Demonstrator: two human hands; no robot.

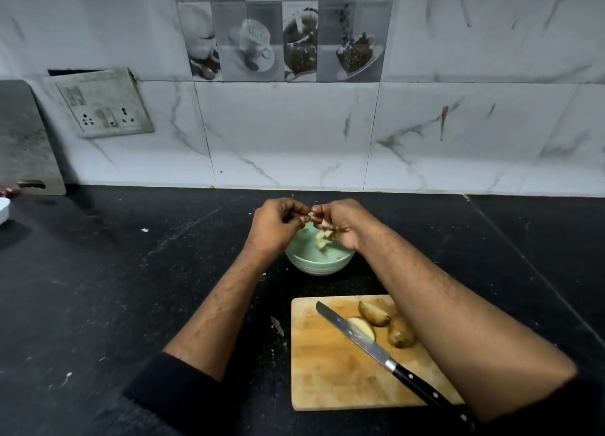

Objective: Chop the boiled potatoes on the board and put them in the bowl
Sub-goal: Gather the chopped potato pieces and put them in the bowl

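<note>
Both hands over the green bowl right now. Our right hand has its fingers curled round pale potato bits, some below them in the bowl. Left hand fingers are curled too, maybe pinching a scrap, can't tell. Nearer us than the fingers: board on the counter with three unchopped potato pieces and the knife.

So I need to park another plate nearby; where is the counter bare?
Bare counter lies left of the bowl and board, and right of the bowl toward the wall. The board's right half is crowded with potato pieces and the knife.
</note>
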